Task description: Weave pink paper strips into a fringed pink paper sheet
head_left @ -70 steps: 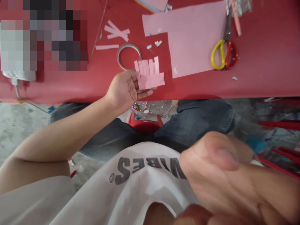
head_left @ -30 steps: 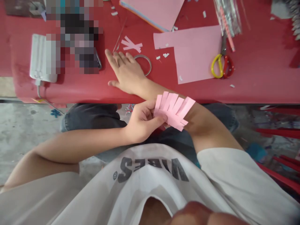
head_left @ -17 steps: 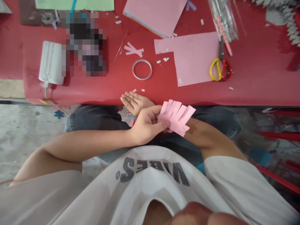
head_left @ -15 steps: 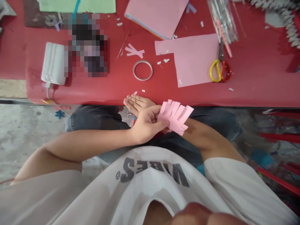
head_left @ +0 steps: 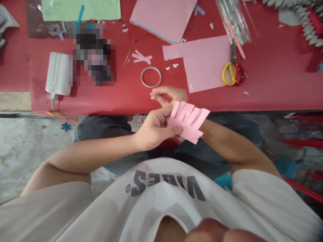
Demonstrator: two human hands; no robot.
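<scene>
My left hand (head_left: 153,129) is closed on a pink paper piece (head_left: 188,121), pinching its lower left part between thumb and fingers. One long edge of that piece is cut into several strips, and short cuts show at its lower right corner. Beyond it, my right hand (head_left: 174,95) reaches leftward over the table's front edge, its forearm passing behind the pink piece. The fingers of this hand are bent but apart, with their tips beside a small pale paper scrap (head_left: 152,98). A silver ring-shaped roll (head_left: 150,77) lies just past the fingertips.
On the red table (head_left: 126,97) lie a pink sheet (head_left: 207,64), scissors (head_left: 234,73) with yellow and red handles, crossed paper strips (head_left: 142,57), and a stack of coloured paper (head_left: 164,20). A white power bank (head_left: 58,73) with a cable sits at left, near a blurred-out object.
My right hand has risen from the table edge and moved away from me and rightward, its flat fingers now bent. My left hand still holds the pink paper piece. The view has shifted slightly.
</scene>
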